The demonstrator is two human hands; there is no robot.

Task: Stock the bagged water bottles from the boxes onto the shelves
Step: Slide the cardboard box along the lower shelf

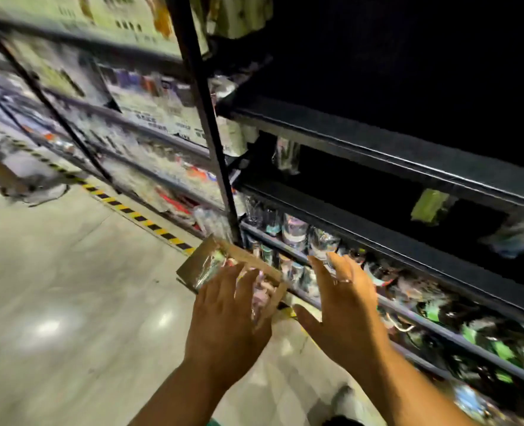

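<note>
Head view: pick-up step. Left hand (227, 315) over open box (193, 269) of bagged bottles (262, 298) at shelf (377, 241) foot; right hand (347, 309) beside. Fingers (319, 272) spread, holding nothing. Next: grip bag, lift onto shelf.

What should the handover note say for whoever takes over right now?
Left hand: open, empty, fingers spread over the cardboard box; blur hides whether it touches.
Right hand: open, empty, just right of the box, in front of the lower shelf.
Box: on the floor at the foot of the rack, flaps open, with bagged bottles inside.
Done: stocked bottles stand in a row on the lower shelf.
Left: lift the bags out of the box and shelve them.
</note>
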